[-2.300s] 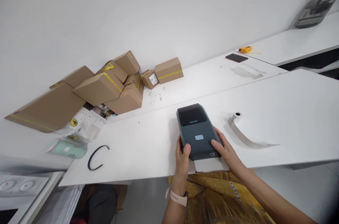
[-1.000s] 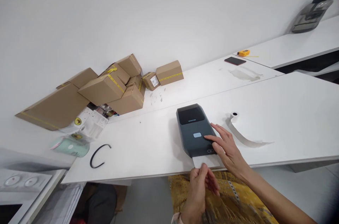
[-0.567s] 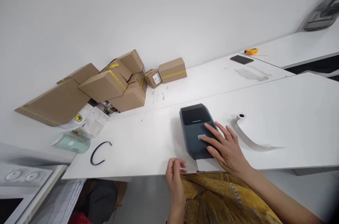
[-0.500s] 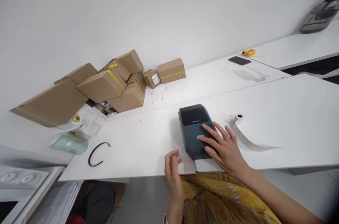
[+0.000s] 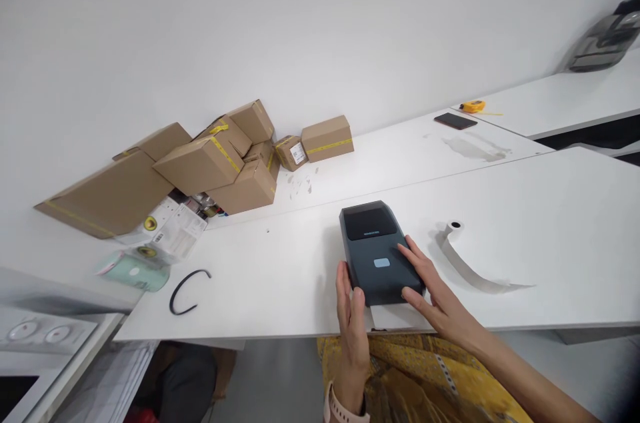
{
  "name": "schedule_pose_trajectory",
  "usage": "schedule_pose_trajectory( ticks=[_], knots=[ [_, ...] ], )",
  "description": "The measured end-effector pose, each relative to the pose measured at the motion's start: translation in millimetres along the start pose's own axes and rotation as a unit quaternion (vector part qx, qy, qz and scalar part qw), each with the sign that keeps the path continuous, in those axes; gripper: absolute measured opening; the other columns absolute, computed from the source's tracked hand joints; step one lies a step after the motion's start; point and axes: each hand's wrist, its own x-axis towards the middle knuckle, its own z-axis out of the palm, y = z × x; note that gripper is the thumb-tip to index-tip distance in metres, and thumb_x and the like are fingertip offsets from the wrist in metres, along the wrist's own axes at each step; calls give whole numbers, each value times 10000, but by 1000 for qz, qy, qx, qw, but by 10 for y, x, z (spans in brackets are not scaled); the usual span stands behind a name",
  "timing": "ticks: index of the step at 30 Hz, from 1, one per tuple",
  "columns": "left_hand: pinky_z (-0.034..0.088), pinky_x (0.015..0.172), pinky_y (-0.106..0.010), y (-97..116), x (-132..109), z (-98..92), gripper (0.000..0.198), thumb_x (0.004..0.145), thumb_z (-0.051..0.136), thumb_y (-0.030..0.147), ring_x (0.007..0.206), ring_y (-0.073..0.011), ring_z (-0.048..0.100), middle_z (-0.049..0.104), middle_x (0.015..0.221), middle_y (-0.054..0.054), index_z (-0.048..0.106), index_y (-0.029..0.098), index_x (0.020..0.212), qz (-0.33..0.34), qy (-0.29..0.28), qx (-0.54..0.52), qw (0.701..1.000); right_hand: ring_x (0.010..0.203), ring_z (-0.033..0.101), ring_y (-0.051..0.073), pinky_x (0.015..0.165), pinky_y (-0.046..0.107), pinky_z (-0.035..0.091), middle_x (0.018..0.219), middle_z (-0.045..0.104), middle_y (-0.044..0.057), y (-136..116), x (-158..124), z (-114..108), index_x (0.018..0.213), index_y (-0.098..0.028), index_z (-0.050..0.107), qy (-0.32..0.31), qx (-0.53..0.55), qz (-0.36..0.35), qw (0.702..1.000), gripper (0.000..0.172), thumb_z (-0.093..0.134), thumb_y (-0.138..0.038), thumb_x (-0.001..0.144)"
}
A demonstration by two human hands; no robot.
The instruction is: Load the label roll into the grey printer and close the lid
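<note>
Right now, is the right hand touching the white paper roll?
Apart. The head view shows white tabletop between the right hand and both the white paper roll and its loose strip.

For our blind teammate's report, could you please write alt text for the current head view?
A person's left hand and right hand flank the near end of a dark label printer on a white table. A partly unrolled paper roll lies to its right, with cardboard boxes piled farther back on the left.

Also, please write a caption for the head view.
Left hand and right hand at a dark device on a white table, paper roll lying nearby.
</note>
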Motion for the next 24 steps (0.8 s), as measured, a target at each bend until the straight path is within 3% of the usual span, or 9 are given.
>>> schedule_pose_trajectory(
  ticks=[3, 9, 14, 20, 24],
  knots=[
    [314, 1236, -351, -25, 11, 3, 750, 940, 539, 602, 1550, -248, 232, 259, 1681, -38, 322, 281, 1583, 11, -6, -10, 1000, 1568, 110, 303, 1221, 561, 279, 1719, 51, 16, -16, -1, -11, 1601, -420, 174, -9, 24, 15, 1000, 654, 448, -504, 1014],
    [351, 1211, -311, -53, 30, 7, 764, 924, 552, 622, 1539, -243, 263, 268, 1680, -39, 338, 286, 1576, 21, 6, -19, 1000, 1565, 123, 291, 1209, 519, 332, 1717, 61, -16, -28, -18, -28, 1599, -429, 206, -16, 35, 35, 999, 625, 416, -525, 1018],
    [292, 1244, -342, 33, 57, 24, 690, 978, 486, 562, 1545, -232, 253, 253, 1686, -40, 315, 279, 1584, 40, 1, -9, 999, 1556, 178, 299, 1212, 524, 324, 1712, 114, -5, -99, 60, -117, 1597, -413, 232, -7, 15, 7, 1000, 605, 388, -528, 1024],
    [268, 1252, -371, 452, 385, 133, 633, 1009, 423, 527, 1516, -221, 330, 397, 1624, -53, 304, 285, 1582, 151, -21, -33, 988, 1495, 328, 319, 1187, 522, 343, 1662, 292, 54, -395, 617, -361, 1601, -347, 242, 40, -66, -131, 988, 642, 424, -529, 1012],
    [349, 1201, -418, 660, 795, 153, 599, 998, 419, 568, 1451, -249, 445, 508, 1543, -96, 428, 252, 1508, 179, -23, -36, 983, 1323, 531, 305, 1100, 511, 412, 1434, 589, 92, -596, 1199, -416, 1432, -285, 520, 119, -101, -162, 974, 502, 329, -526, 1035]
  ],
)
